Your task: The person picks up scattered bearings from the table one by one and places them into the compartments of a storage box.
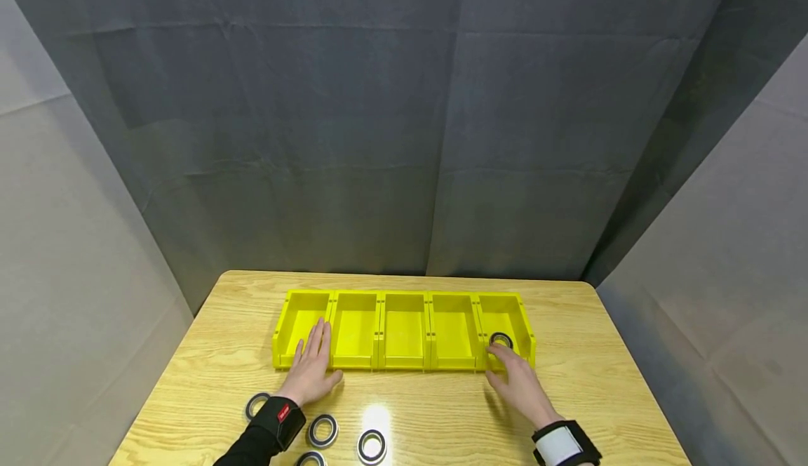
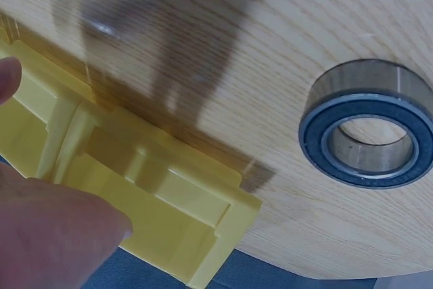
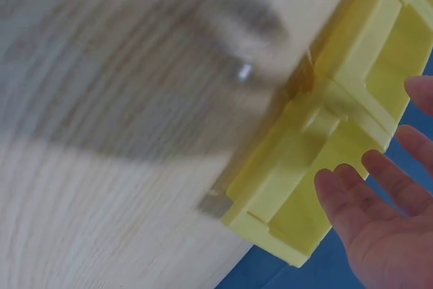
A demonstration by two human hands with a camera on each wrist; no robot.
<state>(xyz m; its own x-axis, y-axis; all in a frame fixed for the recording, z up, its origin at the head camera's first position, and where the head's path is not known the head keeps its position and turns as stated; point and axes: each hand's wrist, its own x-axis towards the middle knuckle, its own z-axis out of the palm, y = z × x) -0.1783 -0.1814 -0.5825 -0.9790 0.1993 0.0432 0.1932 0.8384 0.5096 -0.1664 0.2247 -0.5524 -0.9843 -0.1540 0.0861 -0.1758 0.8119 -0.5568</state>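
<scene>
A yellow row of joined bins stands on the table. My left hand reaches over the front of the leftmost bins with its fingers straight and nothing in its grasp. At the rightmost bin, my right hand has its fingers over the front wall, loosely spread in the right wrist view. A ball bearing, a dark ring with a metal rim, is inside that bin just beyond the fingertips. Near the left wrist lies another bearing, partly hidden by the cuff; one bearing shows large in the left wrist view.
More bearings lie in front of the bins: one bearing right of the left cuff, another further right, and a third cut off by the lower frame edge. The wooden table ends at grey cloth behind.
</scene>
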